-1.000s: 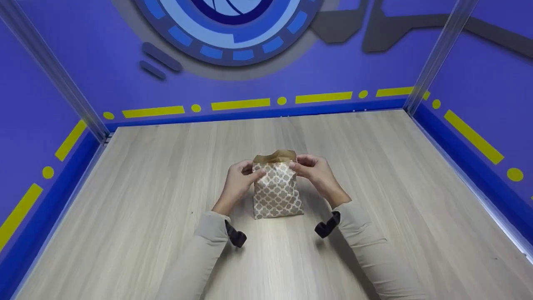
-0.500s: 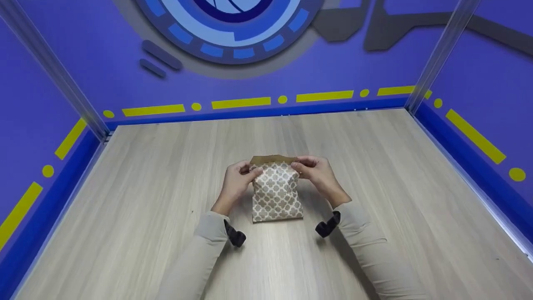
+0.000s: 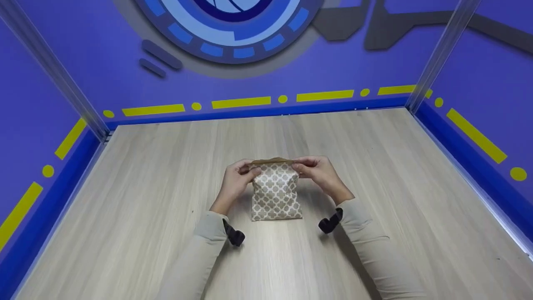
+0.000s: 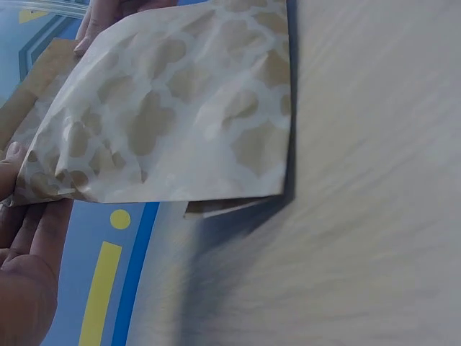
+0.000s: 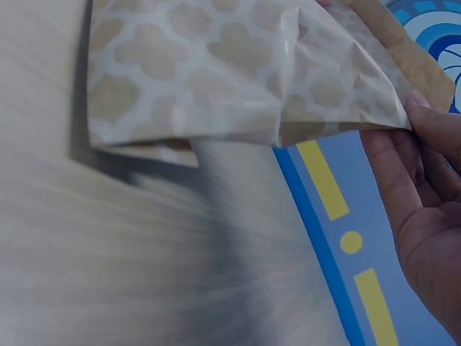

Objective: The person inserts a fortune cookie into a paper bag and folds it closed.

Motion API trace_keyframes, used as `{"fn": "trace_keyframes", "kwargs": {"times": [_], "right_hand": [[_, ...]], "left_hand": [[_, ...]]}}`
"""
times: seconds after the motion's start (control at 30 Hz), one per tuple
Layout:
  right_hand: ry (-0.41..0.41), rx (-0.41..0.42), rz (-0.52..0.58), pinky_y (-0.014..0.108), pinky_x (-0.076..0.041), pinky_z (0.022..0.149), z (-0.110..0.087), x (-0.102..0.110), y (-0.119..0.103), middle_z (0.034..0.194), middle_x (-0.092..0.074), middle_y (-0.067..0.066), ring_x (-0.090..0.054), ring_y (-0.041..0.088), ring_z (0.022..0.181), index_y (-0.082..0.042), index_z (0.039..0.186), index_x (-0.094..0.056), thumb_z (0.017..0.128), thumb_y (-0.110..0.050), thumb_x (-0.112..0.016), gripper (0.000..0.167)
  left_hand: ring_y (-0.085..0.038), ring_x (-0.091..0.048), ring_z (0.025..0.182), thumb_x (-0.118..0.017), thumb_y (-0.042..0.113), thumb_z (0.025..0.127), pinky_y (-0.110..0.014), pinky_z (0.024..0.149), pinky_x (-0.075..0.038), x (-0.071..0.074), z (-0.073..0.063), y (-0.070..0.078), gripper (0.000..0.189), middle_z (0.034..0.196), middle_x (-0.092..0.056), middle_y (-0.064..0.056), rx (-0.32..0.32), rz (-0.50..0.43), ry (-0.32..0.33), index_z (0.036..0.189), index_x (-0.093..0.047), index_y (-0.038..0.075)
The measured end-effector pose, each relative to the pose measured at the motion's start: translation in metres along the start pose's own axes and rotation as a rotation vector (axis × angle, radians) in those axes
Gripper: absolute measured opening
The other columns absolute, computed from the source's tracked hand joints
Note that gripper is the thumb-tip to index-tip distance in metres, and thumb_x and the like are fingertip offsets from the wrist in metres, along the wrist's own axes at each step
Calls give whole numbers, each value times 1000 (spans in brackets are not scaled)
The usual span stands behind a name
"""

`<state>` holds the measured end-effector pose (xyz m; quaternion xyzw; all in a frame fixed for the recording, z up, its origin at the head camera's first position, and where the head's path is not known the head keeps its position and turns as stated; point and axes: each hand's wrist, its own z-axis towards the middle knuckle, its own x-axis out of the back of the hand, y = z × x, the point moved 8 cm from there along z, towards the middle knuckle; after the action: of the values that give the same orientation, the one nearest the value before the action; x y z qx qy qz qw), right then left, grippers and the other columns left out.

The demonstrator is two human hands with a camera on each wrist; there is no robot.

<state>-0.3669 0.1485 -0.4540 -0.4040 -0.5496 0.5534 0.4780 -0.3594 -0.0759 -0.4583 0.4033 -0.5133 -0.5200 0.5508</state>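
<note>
A small paper bag (image 3: 276,191), white with a tan quatrefoil pattern, is held up by its top corners, its lower edge close over the table. At its top runs a plain brown paper flap (image 3: 272,161), seen nearly edge-on in the head view. My left hand (image 3: 236,180) pinches the left top corner, thumb in front and fingers behind. The right hand (image 3: 317,173) grips the opposite corner the same way. In the left wrist view the patterned face (image 4: 151,115) is creased near the held end. The right wrist view shows the right thumb (image 5: 432,126) on the paper. The bag's inside is hidden.
A light wood-grain table (image 3: 145,208) lies under the hands. Blue-purple panels with yellow marks enclose it: a back wall (image 3: 233,89), a left wall (image 3: 33,125) and a right wall (image 3: 491,104). A black wrist strap (image 3: 331,221) hangs from the right sleeve.
The brown flap stood up crumpled, then straightened, and now leans away to a thin strip. Both hands keep their hold on the top corners; the right forearm has shifted slightly.
</note>
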Motion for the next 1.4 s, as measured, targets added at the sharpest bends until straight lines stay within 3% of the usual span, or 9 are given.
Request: {"fn": "trace_keyframes", "kwargs": {"times": [0.27,0.47,0.63,0.83,1.17,1.4], "right_hand": [[-74,29,-62,30,-56,79,0,2,0,97,-74,6,-70,12,84,5,114,-66,86,-13,-71,34],[-104,29,-104,29,-56,79,0,1,-3,103,-72,10,-69,11,86,5,118,-65,86,-15,-71,38],[-166,6,-126,29,-56,80,0,0,-2,107,-71,11,-68,11,88,1,124,-62,89,-15,-68,39],[-248,41,-122,28,-55,81,0,-2,-4,111,-71,12,-68,10,91,3,131,-55,91,-11,-64,44],[-339,71,-148,33,-55,83,-3,-5,-8,126,-62,21,-68,11,95,-4,133,-55,92,-9,-62,42],[-347,102,-206,25,-54,83,-3,-6,-10,123,-61,25,-66,7,99,0,125,-61,91,-3,-62,35]], "left_hand": [[-9,-65,76,-72,5,83,-25,70,-55,-1,0,1,19,90,-71,-8,-20,-13,-38,101,-71,1],[-10,-66,79,-71,4,84,-24,70,-53,-4,1,4,18,97,-72,-12,-34,49,-63,102,-70,4],[-12,-63,81,-68,2,85,-22,70,-48,-5,-1,9,31,104,-71,-18,-87,91,-113,116,-66,3],[-11,-62,73,-64,-1,88,-22,66,-52,-7,-3,13,43,99,-70,-23,-133,80,-205,131,-57,2],[-9,-65,83,-65,5,89,-23,73,-54,-6,-6,14,42,118,-67,-13,-139,104,-268,130,-61,12],[-9,-66,88,-64,7,90,-24,76,-55,-7,-6,11,33,122,-65,-15,-110,74,-308,122,-66,9]]}}
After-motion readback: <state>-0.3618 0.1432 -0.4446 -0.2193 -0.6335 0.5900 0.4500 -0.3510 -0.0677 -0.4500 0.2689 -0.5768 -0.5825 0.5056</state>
